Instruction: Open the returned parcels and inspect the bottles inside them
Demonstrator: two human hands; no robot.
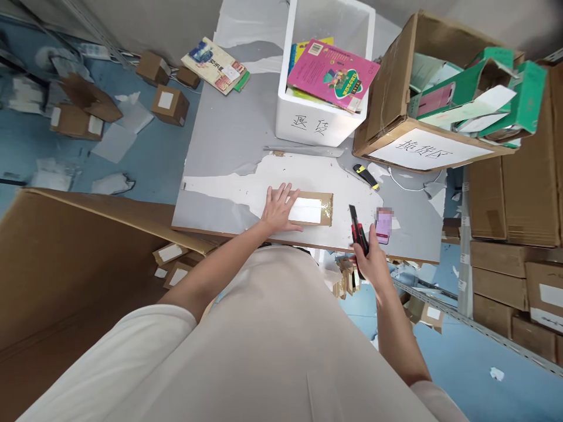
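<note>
A small cardboard box with a white label and clear tape lies flat near the table's front edge. My left hand rests on its left end, fingers spread. To the right of the box, my right hand grips a red and black utility knife, its dark blade pointing away from me and apart from the box. Just beside that hand lies a phone with a lit pink screen. Farther back is a second knife, a yellow and black box cutter.
A white foam box of books and a carton of green boxes stand at the back. Books lie back left. A large open carton stands left; shelves of cartons are right. Small boxes litter the floor.
</note>
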